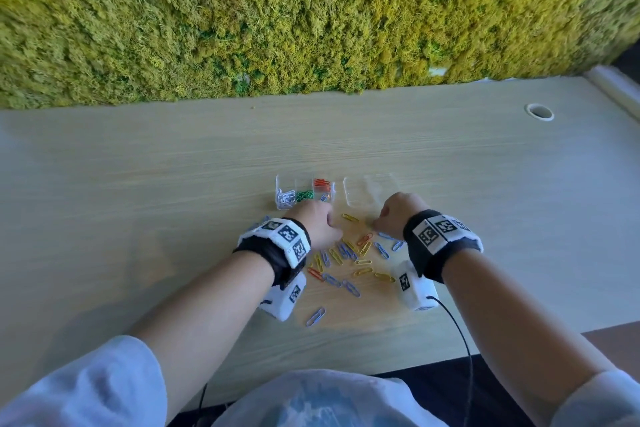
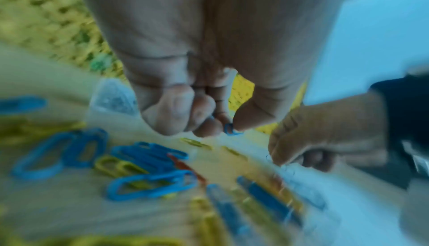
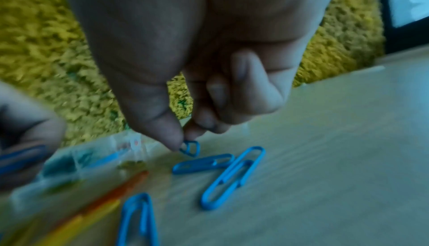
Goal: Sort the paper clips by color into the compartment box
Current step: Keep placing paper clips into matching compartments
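Note:
A clear compartment box stands on the desk with white, green and red clips in separate cells. Its clear lid lies just to the right. Loose blue, yellow and orange paper clips lie scattered between my wrists. My left hand is curled just in front of the box and pinches a blue clip between thumb and fingertips. My right hand hovers in front of the lid and pinches another blue clip just above the desk, beside two loose blue clips.
The light wooden desk runs back to a moss-covered wall. A round cable hole sits at the far right. A single blue clip lies apart, nearer to me. Wrist camera cables hang off the front edge.

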Demonstrator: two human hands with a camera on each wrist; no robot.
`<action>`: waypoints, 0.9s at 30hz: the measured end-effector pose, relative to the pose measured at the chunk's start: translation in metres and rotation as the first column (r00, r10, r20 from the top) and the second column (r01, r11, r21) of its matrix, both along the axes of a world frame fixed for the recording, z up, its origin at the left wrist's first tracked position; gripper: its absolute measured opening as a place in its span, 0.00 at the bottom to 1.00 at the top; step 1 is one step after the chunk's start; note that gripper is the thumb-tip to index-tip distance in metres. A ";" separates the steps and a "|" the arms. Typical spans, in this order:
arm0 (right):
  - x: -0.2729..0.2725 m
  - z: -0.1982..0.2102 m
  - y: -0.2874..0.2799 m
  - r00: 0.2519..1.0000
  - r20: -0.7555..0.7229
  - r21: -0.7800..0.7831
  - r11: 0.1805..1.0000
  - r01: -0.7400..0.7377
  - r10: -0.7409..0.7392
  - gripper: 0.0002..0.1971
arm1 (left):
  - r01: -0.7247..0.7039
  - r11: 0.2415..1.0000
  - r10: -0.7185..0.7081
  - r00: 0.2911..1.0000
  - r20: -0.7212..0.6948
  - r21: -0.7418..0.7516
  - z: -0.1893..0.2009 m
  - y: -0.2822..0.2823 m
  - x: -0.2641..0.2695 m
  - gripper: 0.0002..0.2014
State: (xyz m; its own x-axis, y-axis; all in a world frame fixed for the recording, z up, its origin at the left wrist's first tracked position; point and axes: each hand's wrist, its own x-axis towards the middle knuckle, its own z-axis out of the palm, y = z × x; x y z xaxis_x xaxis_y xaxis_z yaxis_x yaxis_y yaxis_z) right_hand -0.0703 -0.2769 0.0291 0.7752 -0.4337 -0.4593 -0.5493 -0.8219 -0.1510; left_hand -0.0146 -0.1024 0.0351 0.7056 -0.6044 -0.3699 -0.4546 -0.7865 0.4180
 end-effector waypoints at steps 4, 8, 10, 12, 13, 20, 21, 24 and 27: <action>-0.013 0.002 -0.016 0.921 0.154 0.528 0.817 0.231 -0.359 0.09 | -0.217 0.954 0.131 0.923 -0.361 -0.209 0.002 -0.001 0.001 0.08; -0.034 0.001 -0.032 0.677 0.041 0.940 0.257 0.222 -0.735 0.07 | -0.462 0.828 0.101 0.680 -0.726 -0.318 0.003 -0.007 -0.005 0.10; -0.041 0.000 -0.037 0.635 -0.061 0.974 0.092 0.205 -0.770 0.10 | -0.542 0.778 0.087 0.593 -0.800 -0.317 0.001 -0.012 -0.007 0.13; -0.047 -0.001 -0.040 0.615 -0.130 0.974 0.016 0.226 -0.778 0.11 | -0.601 0.744 0.082 0.516 -0.853 -0.292 -0.002 -0.016 -0.009 0.13; -0.048 -0.001 -0.040 0.616 -0.140 0.969 0.019 0.245 -0.775 0.10 | -0.613 0.739 0.075 0.487 -0.870 -0.280 -0.003 -0.017 -0.010 0.13; -0.048 -0.006 -0.035 0.964 0.157 0.411 0.901 0.135 -0.216 0.05 | -0.554 0.802 0.126 0.523 -0.843 -0.223 -0.003 -0.026 -0.006 0.11; -0.047 -0.006 -0.032 0.985 0.146 0.266 0.963 0.047 -0.088 0.05 | -0.530 0.816 0.148 0.576 -0.804 -0.229 -0.001 -0.027 -0.003 0.11; -0.044 -0.002 -0.022 0.990 0.085 0.020 0.993 -0.113 0.111 0.08 | -0.380 0.882 0.173 0.811 -0.558 -0.279 0.006 -0.028 0.010 0.11; -0.041 0.001 -0.017 0.987 0.012 -0.065 0.985 -0.162 0.163 0.10 | -0.223 0.935 0.154 0.956 -0.250 -0.276 0.015 -0.027 0.024 0.13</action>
